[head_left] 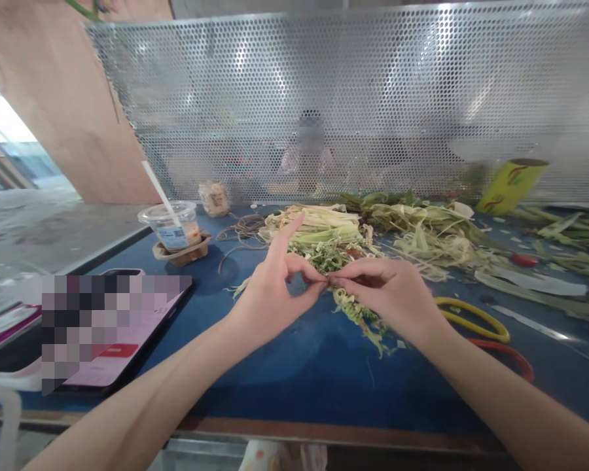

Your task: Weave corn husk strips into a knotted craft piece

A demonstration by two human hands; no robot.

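Observation:
My left hand (275,288) and my right hand (387,294) meet fingertip to fingertip over the blue table (299,373). Both pinch a small bunch of green flower stems (358,314) that hangs down under my right hand. My left index finger points up; thumb and middle finger are closed on the bunch's top. Just behind the hands lies a pile of green sprigs (328,252).
Pale leaf strips and stems (422,229) cover the table's far side, with brown twine (243,229) to their left. Yellow-handled scissors (471,314) and a red handle (510,360) lie right. A plastic cup (171,226), a tablet (122,327) and a yellow roll (513,183) stand about. A perforated metal screen (348,98) backs the table.

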